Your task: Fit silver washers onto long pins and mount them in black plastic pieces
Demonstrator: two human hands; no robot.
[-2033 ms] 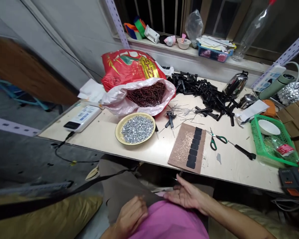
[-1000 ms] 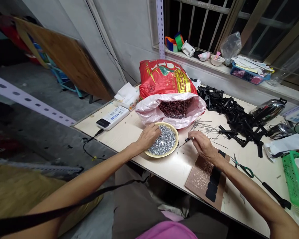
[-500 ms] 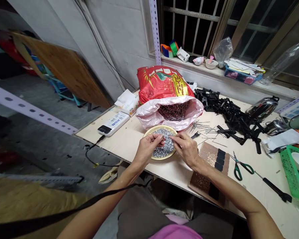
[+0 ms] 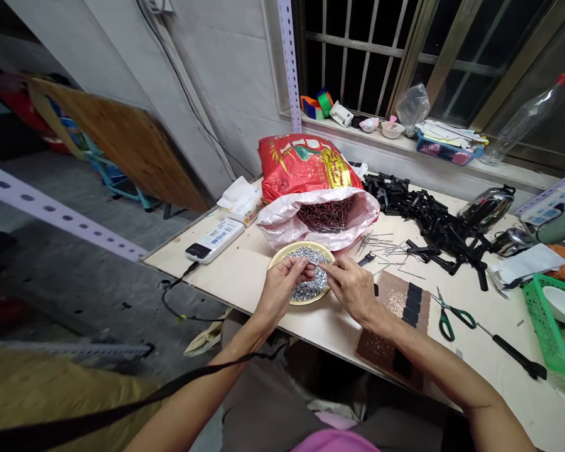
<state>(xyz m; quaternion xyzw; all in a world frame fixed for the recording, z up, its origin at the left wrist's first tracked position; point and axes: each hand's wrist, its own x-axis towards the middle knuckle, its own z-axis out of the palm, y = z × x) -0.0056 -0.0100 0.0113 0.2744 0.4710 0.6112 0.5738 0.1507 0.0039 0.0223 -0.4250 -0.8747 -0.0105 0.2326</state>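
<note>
Over a cream bowl point(image 4: 274, 258) of small silvery metal pieces point(image 4: 306, 290), my two hands meet fingertip to fingertip. My left hand point(image 4: 282, 282) is closed in a pinch, its thumb against the forefinger. Opposite it, my right hand point(image 4: 351, 285) pinches too, with the back of the hand turned up. A thin, light metal piece shows between the fingertips; its exact kind is too small to tell. Just behind the bowl lies an open red and white sack point(image 4: 306, 163), full of dark reddish thin metal rods point(image 4: 324, 215).
Right of the sack lie loose thin rods point(image 4: 379, 243) and a heap of black plastic parts point(image 4: 424, 213). Nearer me are a brown board point(image 4: 390, 295), green-handled scissors point(image 4: 447, 317), a black-handled tool point(image 4: 518, 355) and a green basket point(image 4: 541, 314). A white power bank point(image 4: 216, 240) sits left.
The view has shifted slightly, so the table's things appear a little displaced. My hands stay over the bowl, fingertips together, with only a small shift of the fingers.
</note>
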